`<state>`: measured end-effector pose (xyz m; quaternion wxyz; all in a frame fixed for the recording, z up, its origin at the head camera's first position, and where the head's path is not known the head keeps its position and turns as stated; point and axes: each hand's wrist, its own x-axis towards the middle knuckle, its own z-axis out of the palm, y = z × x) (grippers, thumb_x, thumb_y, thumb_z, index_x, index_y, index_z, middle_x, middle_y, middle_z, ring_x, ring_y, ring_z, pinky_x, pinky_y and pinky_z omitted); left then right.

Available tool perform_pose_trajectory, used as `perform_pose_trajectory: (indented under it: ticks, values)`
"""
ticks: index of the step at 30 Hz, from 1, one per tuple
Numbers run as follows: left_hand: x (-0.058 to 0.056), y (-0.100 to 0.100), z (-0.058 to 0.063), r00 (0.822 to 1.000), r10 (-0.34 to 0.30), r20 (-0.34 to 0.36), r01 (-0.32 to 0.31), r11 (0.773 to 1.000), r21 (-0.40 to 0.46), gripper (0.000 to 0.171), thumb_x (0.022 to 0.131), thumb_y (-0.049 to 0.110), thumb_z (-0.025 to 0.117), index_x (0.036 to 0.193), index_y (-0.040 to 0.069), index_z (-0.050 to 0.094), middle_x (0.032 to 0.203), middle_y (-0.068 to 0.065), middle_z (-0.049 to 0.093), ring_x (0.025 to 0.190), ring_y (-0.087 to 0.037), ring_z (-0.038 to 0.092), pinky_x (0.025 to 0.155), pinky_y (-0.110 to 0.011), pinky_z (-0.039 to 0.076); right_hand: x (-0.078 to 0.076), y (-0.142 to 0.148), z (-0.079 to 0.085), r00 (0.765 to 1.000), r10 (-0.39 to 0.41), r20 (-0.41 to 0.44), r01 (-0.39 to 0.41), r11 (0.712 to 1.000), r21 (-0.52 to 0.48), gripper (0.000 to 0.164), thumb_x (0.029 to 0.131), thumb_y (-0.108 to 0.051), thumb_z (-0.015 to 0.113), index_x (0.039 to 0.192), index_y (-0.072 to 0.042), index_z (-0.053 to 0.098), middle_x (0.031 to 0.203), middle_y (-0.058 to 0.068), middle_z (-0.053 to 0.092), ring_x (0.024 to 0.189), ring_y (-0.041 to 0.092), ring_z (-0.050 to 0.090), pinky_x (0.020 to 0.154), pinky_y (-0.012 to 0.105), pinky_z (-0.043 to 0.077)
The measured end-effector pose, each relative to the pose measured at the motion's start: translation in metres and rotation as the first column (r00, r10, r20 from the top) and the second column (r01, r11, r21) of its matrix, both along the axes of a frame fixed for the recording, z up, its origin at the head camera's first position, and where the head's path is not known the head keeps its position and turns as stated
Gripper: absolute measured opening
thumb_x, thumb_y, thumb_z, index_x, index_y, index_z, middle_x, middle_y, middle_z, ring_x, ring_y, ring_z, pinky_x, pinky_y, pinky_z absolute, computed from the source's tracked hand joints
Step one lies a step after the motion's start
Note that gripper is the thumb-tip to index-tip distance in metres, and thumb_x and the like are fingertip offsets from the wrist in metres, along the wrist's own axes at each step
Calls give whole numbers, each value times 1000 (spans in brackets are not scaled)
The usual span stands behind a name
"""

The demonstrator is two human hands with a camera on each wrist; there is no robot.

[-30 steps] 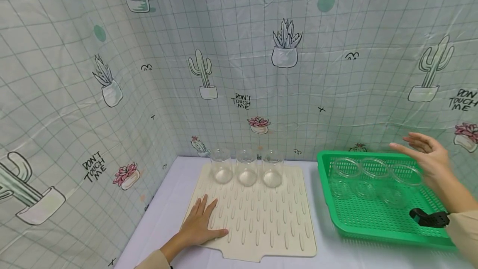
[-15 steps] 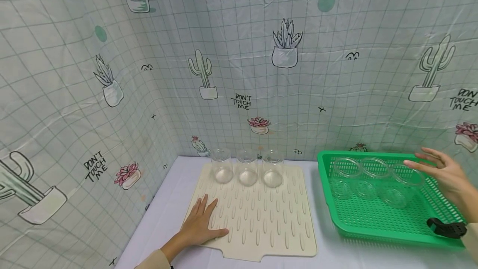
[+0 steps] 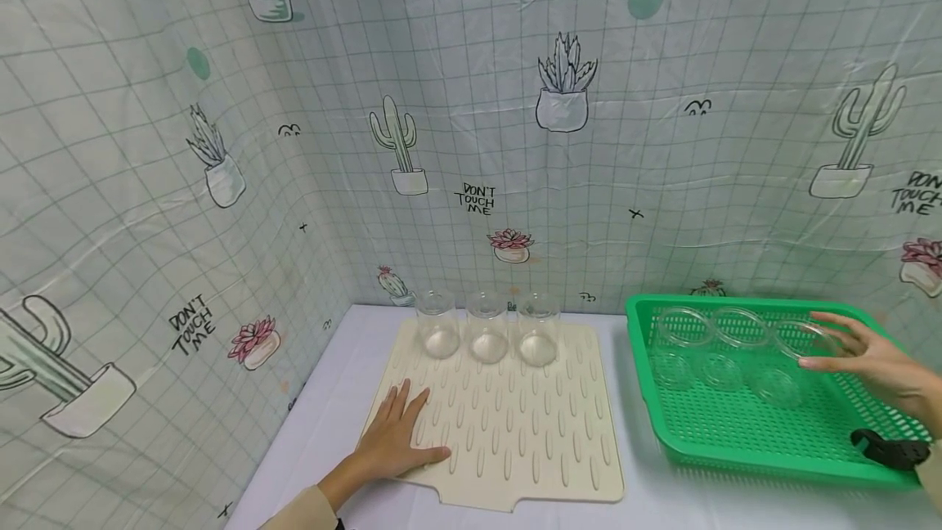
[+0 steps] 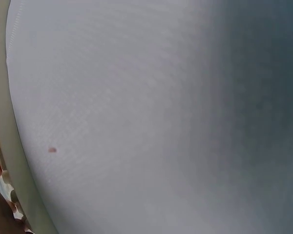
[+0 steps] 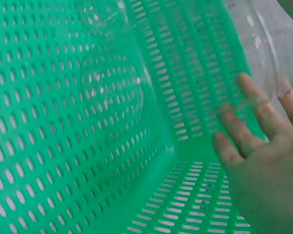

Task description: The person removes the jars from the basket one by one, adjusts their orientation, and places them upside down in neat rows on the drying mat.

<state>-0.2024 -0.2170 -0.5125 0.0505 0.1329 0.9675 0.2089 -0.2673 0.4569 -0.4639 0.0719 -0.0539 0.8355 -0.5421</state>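
Note:
My left hand [image 3: 397, 442] rests with spread fingers on the left front part of a cream ribbed drying board [image 3: 530, 432]. Three clear glass jars [image 3: 487, 334] stand in a row along the board's back. At the right, my right hand [image 3: 857, 350] reaches over a green perforated basket [image 3: 666, 432], which holds three more clear jars in a row. Its thumb and loosely bent fingers [image 5: 239, 129] stand around the rim of the rightmost jar [image 3: 780, 383]. In the right wrist view the fingertips overlap that jar's wall. The left wrist view shows mostly white cloth [image 4: 117, 107].
The two other jars [image 3: 684, 330] in the basket stand side by side near its back left. A white cloth [image 3: 309, 415] covers the table. Behind and at the left hangs a curtain [image 3: 471, 145] printed with cacti.
My right hand has come down from above the basket's back right, moving right and then to the rightmost jar's rim. The left hand has stayed on the board.

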Motion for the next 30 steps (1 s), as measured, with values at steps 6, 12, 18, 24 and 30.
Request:
perform_pose_trajectory:
  ticks: [6,12,18,24,30]
  values:
    - [-2,0,0,1000,9,16,-8,1000,-20,100,71,72,56,146,12,26,151,-20,7,136,-41,3,105,-58,12,-5,3,-10,998,58,29,-61,993,102,97,86,-14,64,146,-29,-11,143,11,21,124,52,21,85,63,36]
    - [-2,0,0,1000,10,19,-10,1000,-11,101,71,72,57,145,12,26,151,-20,6,136,-41,3,105,-59,12,-5,1,-16,994,66,86,-74,993,92,100,86,-14,65,146,-21,-15,129,-10,34,119,43,38,83,58,40]
    - [-1,-1,1,1000,15,16,-15,1000,-12,100,71,72,57,145,12,27,151,-20,7,137,-41,3,106,-58,12,-6,3,-15,989,114,98,-119,992,43,89,87,-10,63,148,-21,-1,112,-35,31,93,-20,38,82,55,41]
    - [0,-2,0,1000,15,17,-15,1000,-4,100,71,72,57,146,12,26,151,-20,6,137,-41,2,106,-58,12,-9,1,-16,991,102,91,-109,991,73,90,86,-14,64,148,-15,0,115,-26,29,92,-22,34,83,56,40]
    - [-2,-2,-3,1000,13,17,-13,1000,-12,100,70,73,56,146,13,26,152,-18,6,137,-40,2,106,-57,11,-7,2,-15,992,103,76,-107,993,50,86,87,-11,63,148,-18,4,110,-33,32,94,-22,38,83,57,41]
